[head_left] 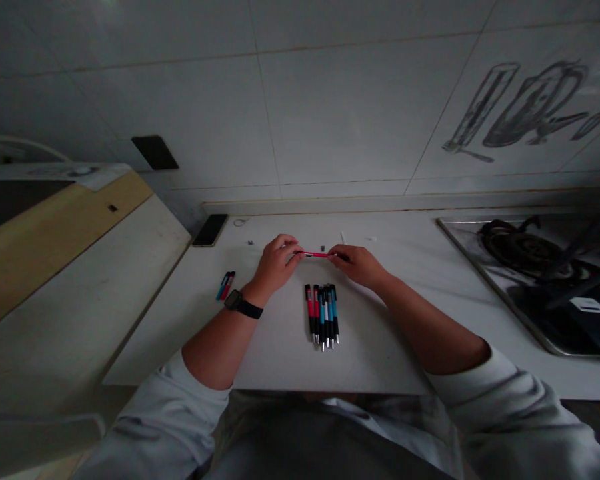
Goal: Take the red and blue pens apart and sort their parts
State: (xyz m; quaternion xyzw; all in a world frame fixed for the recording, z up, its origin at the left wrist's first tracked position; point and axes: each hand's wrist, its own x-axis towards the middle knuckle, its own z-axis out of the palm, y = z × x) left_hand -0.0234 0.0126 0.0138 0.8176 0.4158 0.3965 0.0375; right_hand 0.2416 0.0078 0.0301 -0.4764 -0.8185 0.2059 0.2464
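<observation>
A red pen (316, 254) lies level between my two hands, above the white countertop. The fingertips of my left hand (279, 261) pinch its left end, and my right hand (356, 264) pinches its right end. Nearer to me, several pens (322, 316) in red, blue and white with black grips lie side by side, metal tips towards me. Left of my left wrist are a blue pen part (223, 286) and a red pen part (228, 285). A small dark piece (323, 248) rests just behind the held pen.
A phone (211, 230) lies at the counter's back left, near a thin ring (241, 222) and a small metallic piece (251, 243). Towards the back is a white strip (343, 237). A gas stove (510, 267) stands at right, and a large white-sided box (95, 267) at left.
</observation>
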